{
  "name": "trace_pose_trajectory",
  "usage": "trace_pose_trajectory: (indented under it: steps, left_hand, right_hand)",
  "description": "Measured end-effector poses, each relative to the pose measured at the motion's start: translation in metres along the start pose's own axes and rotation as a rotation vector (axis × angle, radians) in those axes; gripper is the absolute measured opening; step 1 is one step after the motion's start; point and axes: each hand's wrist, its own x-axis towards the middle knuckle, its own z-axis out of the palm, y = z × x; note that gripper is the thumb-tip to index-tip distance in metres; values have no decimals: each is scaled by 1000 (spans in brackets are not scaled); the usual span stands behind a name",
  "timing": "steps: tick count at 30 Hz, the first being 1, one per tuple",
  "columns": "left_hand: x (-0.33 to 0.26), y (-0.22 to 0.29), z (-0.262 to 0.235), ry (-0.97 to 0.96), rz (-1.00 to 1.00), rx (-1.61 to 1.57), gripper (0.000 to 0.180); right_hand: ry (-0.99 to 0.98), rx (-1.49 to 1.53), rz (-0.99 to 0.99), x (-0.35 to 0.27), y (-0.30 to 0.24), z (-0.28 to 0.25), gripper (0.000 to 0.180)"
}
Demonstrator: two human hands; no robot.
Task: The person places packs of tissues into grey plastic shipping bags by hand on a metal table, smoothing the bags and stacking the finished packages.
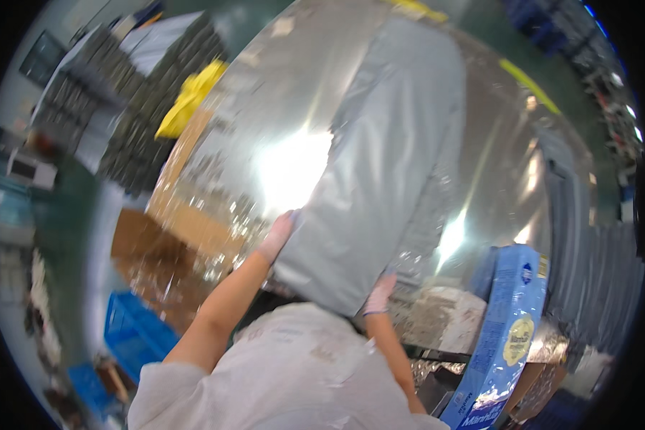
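Observation:
A long, smooth grey plastic sheet [380, 165] lies over a shiny metal-topped table [265, 107], running from the far edge to just in front of my body. Along its near left edge, my left hand [278, 235] is closed on the plastic, in a thin pale glove. My right hand [380, 292], gloved alike, grips the near right corner. Parts of the fingers on both hands are hidden by the sheet or blurred. Soft creases run lengthwise through the plastic.
A tall blue printed package [505, 322] stands at the near right, beside piled grey sheets [595, 265]. Left are a cardboard box [150, 240], a blue crate [136, 333] and a yellow bag [192, 99] at the table's edge. Wrapped grey stacks [158, 86] stand beyond.

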Motion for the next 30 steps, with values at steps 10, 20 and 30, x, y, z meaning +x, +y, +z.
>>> trace_pose_trajectory:
  steps: [10,20,30]
  left_hand:
    - [-18,137,3,-304,-487,-841,68]
    - [-27,188,-84,-432,-375,-1133,65]
    - [26,158,-251,-98,-97,-735,49]
  right_hand:
    - [-468,-586,-389,63,42,-18,41]
    - [-426,-147,-266,-114,-200,122,81]
    - [-634,-592,-494,-95,-158,268,69]
